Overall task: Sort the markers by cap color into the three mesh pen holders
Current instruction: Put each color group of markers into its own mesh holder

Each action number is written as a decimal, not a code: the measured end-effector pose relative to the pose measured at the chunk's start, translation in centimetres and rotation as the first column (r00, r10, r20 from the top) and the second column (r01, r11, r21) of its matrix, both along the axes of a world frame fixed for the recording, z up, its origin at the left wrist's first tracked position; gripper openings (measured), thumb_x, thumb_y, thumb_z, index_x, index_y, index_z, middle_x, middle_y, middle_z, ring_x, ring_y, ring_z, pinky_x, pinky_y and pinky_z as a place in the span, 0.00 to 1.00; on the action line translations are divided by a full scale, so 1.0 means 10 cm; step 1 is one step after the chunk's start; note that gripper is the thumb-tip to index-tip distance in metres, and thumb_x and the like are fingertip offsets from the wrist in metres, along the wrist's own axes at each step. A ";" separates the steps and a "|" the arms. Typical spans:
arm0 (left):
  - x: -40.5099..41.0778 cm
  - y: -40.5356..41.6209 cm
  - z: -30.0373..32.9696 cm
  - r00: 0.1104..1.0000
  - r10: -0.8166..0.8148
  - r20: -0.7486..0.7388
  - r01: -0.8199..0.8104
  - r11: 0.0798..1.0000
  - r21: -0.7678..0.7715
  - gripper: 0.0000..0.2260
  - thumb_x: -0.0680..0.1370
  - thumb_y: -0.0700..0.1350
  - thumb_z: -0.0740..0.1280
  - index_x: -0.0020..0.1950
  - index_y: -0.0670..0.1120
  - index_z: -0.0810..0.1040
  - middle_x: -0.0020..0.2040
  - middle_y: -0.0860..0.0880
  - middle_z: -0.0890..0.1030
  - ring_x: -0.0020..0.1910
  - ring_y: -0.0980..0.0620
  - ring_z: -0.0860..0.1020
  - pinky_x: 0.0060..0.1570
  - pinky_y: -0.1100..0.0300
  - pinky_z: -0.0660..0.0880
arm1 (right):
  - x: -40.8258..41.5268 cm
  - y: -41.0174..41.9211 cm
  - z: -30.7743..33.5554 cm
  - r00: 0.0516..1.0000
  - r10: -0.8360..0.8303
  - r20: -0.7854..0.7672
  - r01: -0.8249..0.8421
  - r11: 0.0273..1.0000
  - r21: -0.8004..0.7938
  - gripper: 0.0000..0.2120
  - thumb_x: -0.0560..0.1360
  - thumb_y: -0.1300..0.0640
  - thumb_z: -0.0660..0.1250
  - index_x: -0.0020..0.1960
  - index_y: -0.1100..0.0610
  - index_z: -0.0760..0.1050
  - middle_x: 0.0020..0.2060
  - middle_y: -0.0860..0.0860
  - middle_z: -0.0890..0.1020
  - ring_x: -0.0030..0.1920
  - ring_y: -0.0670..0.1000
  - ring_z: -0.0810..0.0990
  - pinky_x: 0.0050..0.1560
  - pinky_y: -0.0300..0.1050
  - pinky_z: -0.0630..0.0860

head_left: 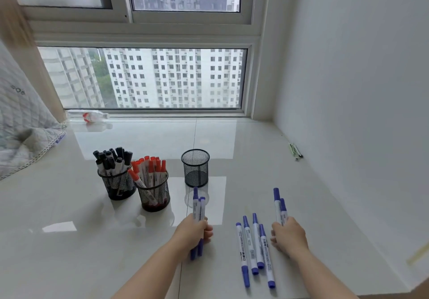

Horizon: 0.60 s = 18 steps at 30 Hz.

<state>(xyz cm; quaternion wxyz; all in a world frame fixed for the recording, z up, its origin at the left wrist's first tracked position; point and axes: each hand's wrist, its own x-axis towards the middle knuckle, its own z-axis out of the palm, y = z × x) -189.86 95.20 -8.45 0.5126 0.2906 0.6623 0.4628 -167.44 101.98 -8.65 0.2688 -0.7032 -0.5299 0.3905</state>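
Three black mesh pen holders stand in a row on the pale glossy surface. The left holder (119, 187) is full of black-capped markers (113, 159). The middle holder (154, 194) is full of red-capped markers (151, 166). The right holder (195, 167) is empty. My left hand (193, 231) grips blue-capped markers (199, 207) upright, just in front of the empty holder. My right hand (289, 237) grips two more blue-capped markers (279, 205). Several blue-capped markers (254, 245) lie loose between my hands.
A plastic bottle (87, 115) lies on its side at the window sill. A quilted cloth (21, 136) covers the far left. A white wall (348, 113) bounds the right side, with small green pens (294, 151) at its foot. The surface's front edge shows at lower right.
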 end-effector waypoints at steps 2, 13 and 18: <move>-0.03 0.03 0.06 0.998 0.035 0.050 -0.037 0.999 0.033 0.03 0.78 0.37 0.59 0.49 0.43 0.71 0.36 0.46 0.74 0.30 0.53 0.72 0.30 0.61 0.74 | -0.05 0.05 0.05 1.000 0.017 -0.020 -0.016 0.999 0.032 0.05 0.74 0.61 0.59 0.50 0.60 0.70 0.39 0.54 0.78 0.35 0.52 0.79 0.33 0.44 0.74; -0.39 0.42 0.52 0.991 0.120 -0.051 -0.107 0.971 0.216 0.10 0.76 0.48 0.67 0.40 0.44 0.71 0.27 0.50 0.69 0.23 0.54 0.67 0.25 0.61 0.68 | -0.86 0.52 0.58 0.950 0.186 -0.251 -0.125 0.963 0.240 0.12 0.76 0.49 0.63 0.39 0.56 0.70 0.31 0.52 0.73 0.29 0.49 0.71 0.28 0.40 0.67; -0.55 0.85 0.86 0.967 0.227 -0.113 -0.168 0.907 0.386 0.08 0.78 0.45 0.64 0.40 0.45 0.70 0.30 0.49 0.72 0.28 0.52 0.70 0.34 0.57 0.70 | -1.46 0.82 0.94 0.864 0.298 -0.406 -0.148 0.921 0.360 0.14 0.78 0.52 0.61 0.36 0.55 0.67 0.27 0.51 0.73 0.27 0.50 0.73 0.30 0.40 0.70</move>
